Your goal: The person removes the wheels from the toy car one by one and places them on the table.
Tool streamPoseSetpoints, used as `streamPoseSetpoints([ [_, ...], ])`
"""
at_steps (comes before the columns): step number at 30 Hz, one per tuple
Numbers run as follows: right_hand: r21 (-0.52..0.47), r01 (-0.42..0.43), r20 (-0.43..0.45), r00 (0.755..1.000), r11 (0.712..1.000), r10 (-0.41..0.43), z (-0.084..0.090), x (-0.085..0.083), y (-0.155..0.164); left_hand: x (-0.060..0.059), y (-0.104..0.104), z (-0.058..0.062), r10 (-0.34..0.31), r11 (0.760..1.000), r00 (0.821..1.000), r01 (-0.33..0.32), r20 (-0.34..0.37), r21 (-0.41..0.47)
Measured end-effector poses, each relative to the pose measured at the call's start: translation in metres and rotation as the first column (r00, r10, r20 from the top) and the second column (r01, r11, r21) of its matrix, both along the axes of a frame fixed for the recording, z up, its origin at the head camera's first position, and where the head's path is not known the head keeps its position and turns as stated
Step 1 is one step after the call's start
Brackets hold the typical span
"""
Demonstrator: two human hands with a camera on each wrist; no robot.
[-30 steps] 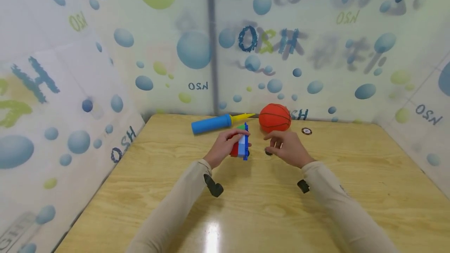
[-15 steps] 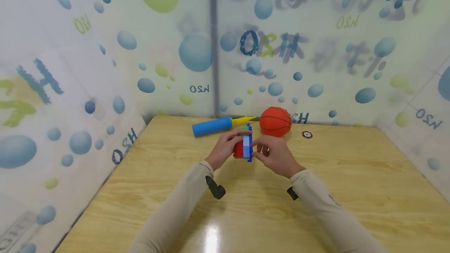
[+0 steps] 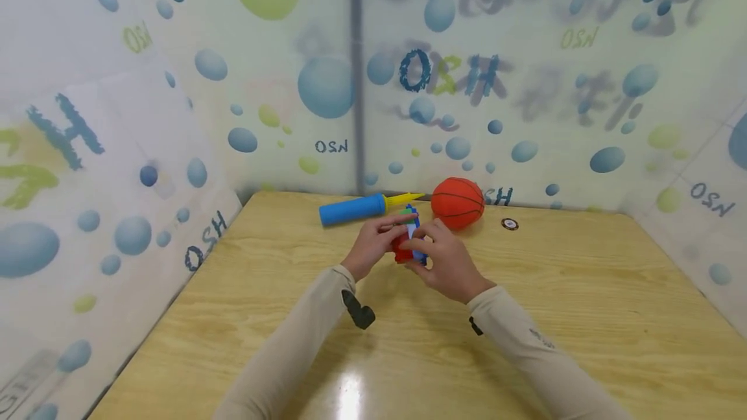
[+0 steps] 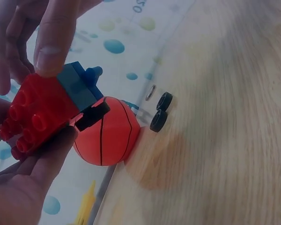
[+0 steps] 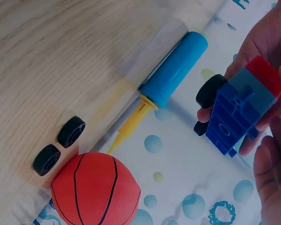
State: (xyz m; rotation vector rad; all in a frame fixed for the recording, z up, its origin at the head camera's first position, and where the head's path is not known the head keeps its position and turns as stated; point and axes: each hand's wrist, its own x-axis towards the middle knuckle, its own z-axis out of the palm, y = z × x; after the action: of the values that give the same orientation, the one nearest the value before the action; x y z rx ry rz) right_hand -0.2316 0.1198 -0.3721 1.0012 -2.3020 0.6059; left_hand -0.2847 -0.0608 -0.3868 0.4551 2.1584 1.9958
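Both hands meet over the middle of the worktop (image 3: pixel 525 316) around a small brick-built toy car (image 3: pixel 408 242), lifted clear of the wood. The left hand (image 3: pixel 373 245) curls its fingers round the red block end, seemingly to steady it, with one black wheel (image 4: pixel 91 116) showing on the car's underside. The right hand (image 3: pixel 443 261) closes in from the other side, fingertips against the blue base plate (image 5: pixel 239 112), as if working on it. Just beyond the hands, a loose pair of black wheels (image 5: pixel 58 145) rests beside an orange mini basketball (image 3: pixel 458 202). Beyond the left hand lies a blue hand pump (image 3: pixel 353 208) with a yellow nozzle, parked out of the way.
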Motion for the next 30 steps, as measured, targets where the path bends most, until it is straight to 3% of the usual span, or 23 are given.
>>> streamPoseSetpoints([
  [4,0.056,-0.017,-0.032,0.999,0.998,0.019,-0.004,0.0,-0.002,-0.002,0.0,0.0,0.016,1.0,1.0,-0.016,0.004,-0.003],
  [8,0.14,-0.007,-0.139,0.99,0.99,0.027,-0.007,-0.002,-0.005,-0.002,0.0,0.002,0.029,1.0,0.999,-0.029,0.023,-0.003],
  [12,0.241,0.049,-0.285,0.958,0.969,0.022,-0.01,-0.002,-0.008,-0.002,0.001,0.001,0.038,0.999,0.998,-0.038,0.047,-0.002],
  [17,0.326,0.149,-0.391,0.92,0.934,-0.011,-0.014,-0.002,-0.01,-0.003,0.004,-0.003,0.054,0.999,0.996,-0.053,0.066,-0.009],
  [24,0.361,0.212,-0.475,0.88,0.908,-0.016,-0.017,-0.005,-0.009,-0.003,0.004,0.003,0.109,0.992,0.989,-0.102,0.099,-0.078],
  [30,0.389,0.228,-0.456,0.89,0.893,-0.029,-0.015,-0.002,-0.004,-0.002,0.006,0.007,0.124,0.99,0.982,-0.112,0.141,-0.09],
])
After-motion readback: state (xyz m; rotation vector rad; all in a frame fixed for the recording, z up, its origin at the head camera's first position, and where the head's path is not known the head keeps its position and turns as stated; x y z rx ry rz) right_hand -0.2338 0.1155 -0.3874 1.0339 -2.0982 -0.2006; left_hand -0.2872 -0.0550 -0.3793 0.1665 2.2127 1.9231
